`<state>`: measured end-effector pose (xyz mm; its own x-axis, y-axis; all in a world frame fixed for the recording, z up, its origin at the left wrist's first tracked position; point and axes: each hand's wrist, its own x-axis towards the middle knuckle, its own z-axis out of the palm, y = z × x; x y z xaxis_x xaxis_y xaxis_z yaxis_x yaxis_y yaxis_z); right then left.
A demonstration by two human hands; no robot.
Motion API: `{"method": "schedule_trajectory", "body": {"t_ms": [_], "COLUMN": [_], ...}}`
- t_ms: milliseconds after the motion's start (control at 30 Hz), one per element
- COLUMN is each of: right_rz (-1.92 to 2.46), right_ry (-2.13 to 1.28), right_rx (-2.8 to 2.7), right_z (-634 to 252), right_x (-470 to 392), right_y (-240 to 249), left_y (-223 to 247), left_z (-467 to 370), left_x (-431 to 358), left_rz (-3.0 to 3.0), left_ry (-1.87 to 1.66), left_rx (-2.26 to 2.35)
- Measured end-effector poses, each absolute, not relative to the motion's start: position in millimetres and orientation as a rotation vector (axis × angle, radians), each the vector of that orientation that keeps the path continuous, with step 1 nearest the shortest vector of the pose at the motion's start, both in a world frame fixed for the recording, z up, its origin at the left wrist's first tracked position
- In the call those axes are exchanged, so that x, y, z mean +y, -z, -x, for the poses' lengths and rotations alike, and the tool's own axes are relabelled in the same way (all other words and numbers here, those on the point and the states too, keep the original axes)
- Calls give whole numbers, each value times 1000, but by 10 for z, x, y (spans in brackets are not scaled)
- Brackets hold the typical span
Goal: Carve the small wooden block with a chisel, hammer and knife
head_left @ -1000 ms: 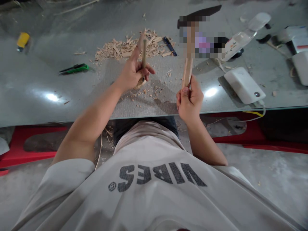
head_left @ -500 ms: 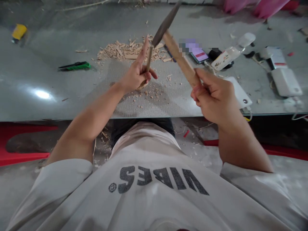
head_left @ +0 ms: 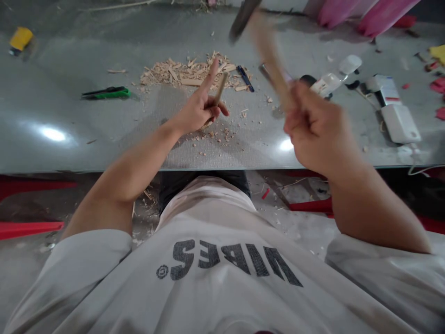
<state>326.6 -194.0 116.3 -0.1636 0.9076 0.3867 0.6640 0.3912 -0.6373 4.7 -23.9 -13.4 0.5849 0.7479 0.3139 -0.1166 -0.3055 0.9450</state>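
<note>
My left hand (head_left: 205, 104) is closed around a slim wooden-handled tool (head_left: 221, 88), with the index finger stretched forward. The tool tilts up to the right, and its lower end is hidden by my fingers. Small wood crumbs (head_left: 225, 134) lie on the table right by this hand. In my right hand (head_left: 313, 120) is a hammer (head_left: 269, 51), gripped by its pale wooden handle and blurred by motion. The dark hammer head is raised above and to the right of the wooden-handled tool, apart from it.
Behind my left hand lies a heap of wood shavings (head_left: 174, 74), with a dark blue pen-like item (head_left: 245, 78) beside it. A green utility knife (head_left: 106, 93) and a yellow object (head_left: 21, 38) lie left. To the right are a clear bottle (head_left: 328, 84) and a white device (head_left: 399, 123).
The hammer has lifted up and away from the wooden-handled tool, my right hand moving slightly right. The tool leans more to the right; my left hand stays nearly in place.
</note>
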Motion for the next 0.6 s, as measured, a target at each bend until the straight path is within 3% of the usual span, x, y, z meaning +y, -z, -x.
{"method": "schedule_trajectory", "body": {"t_ms": [200,367,600], "right_rz": [1319,1424,1261], "right_ry": [-423,-501,-423], "right_rx": [-1747,-1999,-1608], "right_z": [-3194,-3168,-3096], "right_x": [-1929,-1903,-1991], "right_y": [-1183,-1219,-1183], "left_y": [129,115,126], "left_z": [-68,-86,-68], "left_x": [-225,-234,-237], "left_rz": [-1696,-1682,-1637], "left_ry": [-901,-910,-927], "left_rx": [628,687,521]}}
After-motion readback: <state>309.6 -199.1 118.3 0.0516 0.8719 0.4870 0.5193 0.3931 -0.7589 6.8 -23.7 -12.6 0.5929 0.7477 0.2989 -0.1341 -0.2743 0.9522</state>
